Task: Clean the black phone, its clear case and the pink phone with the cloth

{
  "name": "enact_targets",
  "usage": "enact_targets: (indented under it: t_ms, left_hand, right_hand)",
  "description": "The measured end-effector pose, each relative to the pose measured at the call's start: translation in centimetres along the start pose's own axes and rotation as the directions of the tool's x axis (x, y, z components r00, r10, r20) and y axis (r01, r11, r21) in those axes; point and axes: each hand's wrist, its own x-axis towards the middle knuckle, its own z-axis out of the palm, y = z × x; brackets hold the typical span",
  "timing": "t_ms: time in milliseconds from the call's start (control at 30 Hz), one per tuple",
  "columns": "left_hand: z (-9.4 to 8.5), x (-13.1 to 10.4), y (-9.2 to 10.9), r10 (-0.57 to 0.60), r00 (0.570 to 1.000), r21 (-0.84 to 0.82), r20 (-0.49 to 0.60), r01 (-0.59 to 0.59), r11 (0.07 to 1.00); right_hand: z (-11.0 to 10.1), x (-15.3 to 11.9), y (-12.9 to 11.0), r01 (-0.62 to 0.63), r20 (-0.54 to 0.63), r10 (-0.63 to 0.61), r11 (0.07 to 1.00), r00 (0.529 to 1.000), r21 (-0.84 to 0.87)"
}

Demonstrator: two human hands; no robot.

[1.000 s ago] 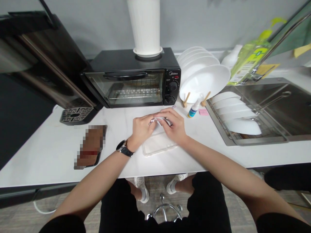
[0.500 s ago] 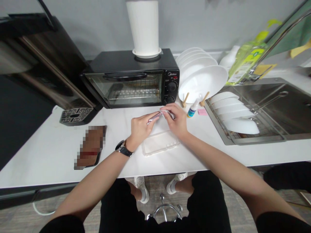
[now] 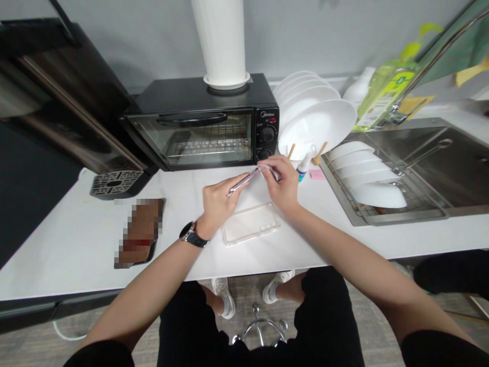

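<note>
My left hand (image 3: 220, 200), with a black watch on its wrist, grips a thin phone (image 3: 243, 183) that is seen nearly edge-on. At the phone's far right end, the fingers of my right hand (image 3: 283, 182) are pinched on something whitish and thin, perhaps a cloth or wipe, too small to make out. A clear phone case (image 3: 250, 225) lies on the white counter just below both hands. The small spray bottle (image 3: 303, 167) stands beyond my right hand, partly hidden by it. A second, blurred-out dark phone (image 3: 140, 232) lies to the left.
A black toaster oven (image 3: 198, 137) with a white pot (image 3: 223, 46) on top stands behind. White plates (image 3: 313, 127) are racked beside it, near a pink note (image 3: 316, 175). On the right is a sink (image 3: 451, 168) with bowls. A coffee machine's drip tray (image 3: 114, 183) sits left.
My right hand has shifted slightly to the right, pulling the whitish thing, and more of the phone's edge shows between the hands. The view has moved a little.
</note>
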Motion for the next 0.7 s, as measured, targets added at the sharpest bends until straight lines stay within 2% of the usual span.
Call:
enact_targets:
  t_ms: [133, 233, 400, 533, 700]
  left_hand:
    - [0.0, 0.0, 0.1, -0.018, 1.000, -0.013, -0.001, 0.018, 1.000]
    - [0.0, -0.1, -0.1, -0.019, 1.000, -0.009, 0.006, 0.019, 1.000]
    - [0.3, -0.1, -0.2, -0.024, 0.995, 0.041, 0.095, 0.020, 0.999]
    - [0.6, -0.2, -0.3, -0.040, 0.983, 0.076, 0.182, 0.026, 0.997]
    - [0.7, -0.3, -0.4, -0.030, 0.980, 0.046, 0.195, 0.021, 0.999]
  right_hand:
    - [-0.6, 1.0, 1.5, -0.080, -0.060, 0.077, 0.995, 0.995, -0.051]
    - [-0.4, 0.7, 1.4, -0.077, -0.052, 0.074, 0.994, 0.996, -0.071]
    - [0.7, -0.9, -1.5, 0.023, 0.080, -0.024, 1.000, 0.996, 0.006]
    - [1.3, -2.2, -4.0, 0.143, 0.183, -0.154, 0.987, 0.971, 0.076]
    - [1.4, -2.5, -4.1, 0.203, 0.207, -0.224, 0.972, 0.952, 0.119]
